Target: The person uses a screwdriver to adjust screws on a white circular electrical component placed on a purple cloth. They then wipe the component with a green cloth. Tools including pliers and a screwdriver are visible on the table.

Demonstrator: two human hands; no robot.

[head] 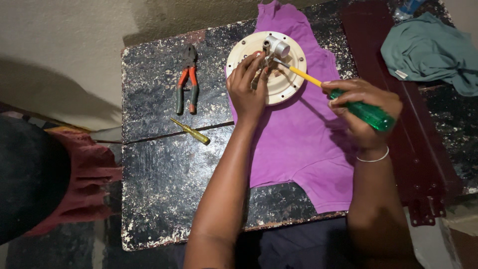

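A round cream disc (289, 82) with a grey metal fitting (275, 47) on top lies on a purple shirt (298, 134) spread over the table. My left hand (247, 87) rests on the disc's left side, fingers gripping it near the fitting. My right hand (361, 107) is closed round the green handle of a screwdriver (366, 112). Its yellow shaft (303, 75) slants up-left, and the tip meets the base of the fitting.
Red-handled pliers (187, 82) and a small yellow screwdriver (191, 132) lie on the dark, paint-flecked table (164, 174) to the left. A dark red metal bar (413, 144) runs along the right side. A green cloth (428, 50) lies at the far right corner.
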